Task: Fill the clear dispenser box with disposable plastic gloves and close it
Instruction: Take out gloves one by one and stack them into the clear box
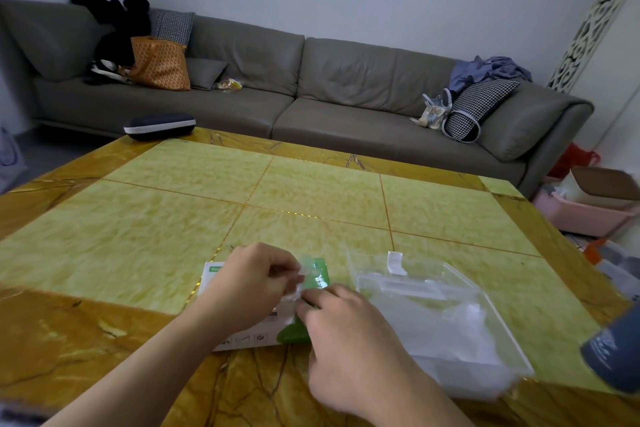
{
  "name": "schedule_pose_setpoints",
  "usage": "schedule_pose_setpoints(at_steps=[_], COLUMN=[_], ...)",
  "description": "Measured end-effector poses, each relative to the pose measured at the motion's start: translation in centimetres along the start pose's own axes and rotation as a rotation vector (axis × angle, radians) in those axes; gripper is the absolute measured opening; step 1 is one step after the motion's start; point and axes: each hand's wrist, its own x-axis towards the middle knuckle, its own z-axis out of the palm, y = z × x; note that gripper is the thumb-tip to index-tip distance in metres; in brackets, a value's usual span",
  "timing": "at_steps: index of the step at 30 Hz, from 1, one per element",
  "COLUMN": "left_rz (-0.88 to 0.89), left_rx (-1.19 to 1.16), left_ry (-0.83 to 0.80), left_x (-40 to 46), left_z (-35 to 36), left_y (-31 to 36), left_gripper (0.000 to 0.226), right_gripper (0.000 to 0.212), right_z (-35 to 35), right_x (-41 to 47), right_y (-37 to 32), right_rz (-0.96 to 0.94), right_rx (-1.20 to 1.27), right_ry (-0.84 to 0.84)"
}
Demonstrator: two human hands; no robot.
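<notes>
Pinching flimsy, slippery gloves (300, 282) from their carton (242, 340), both hands' (254, 282) (346, 326) grip looks closed; clear dispenser box (446, 319) lies right.

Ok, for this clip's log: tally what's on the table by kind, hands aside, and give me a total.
Green-and-white glove carton, with both hands pinching clear plastic over it: 1
Clear dispenser box, lid open: 1
Dark zip case at the far left corner: 1
Grey cup at the right edge, partly out of frame: 1
Total: 4
</notes>
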Motion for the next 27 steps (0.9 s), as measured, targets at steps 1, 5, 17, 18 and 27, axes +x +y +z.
schedule_pose_setpoints(at_steps=[1, 5, 17, 18, 27], left_rz=[-0.015, 0.013, 0.051, 0.041, -0.060], left_rx=[-0.029, -0.097, 0.383, 0.438, 0.545], left_ry=[0.012, 0.052, -0.131, -0.136, -0.193], left_x=[0.0, -0.3, 0.2, 0.1, -0.1], left_z=[0.1, 0.1, -3.0, -3.2, -3.3], left_y=[0.1, 0.9, -0.6, -0.7, -0.1], left_gripper=[0.017, 0.014, 0.013, 0.012, 0.014], right_gripper=[0.050, 0.046, 0.051, 0.051, 0.058], right_z=[0.0, -0.1, 0.1, 0.1, -0.1], right_x=[0.0, -0.1, -0.6, -0.7, -0.8], right_y=[0.0, 0.2, 0.6, 0.6, 0.6], right_rz=[0.003, 0.014, 0.058, 0.054, 0.018], right_rx=[0.001, -0.012, -0.001, -0.003, 0.037], right_ry=[0.003, 0.023, 0.025, 0.023, 0.013])
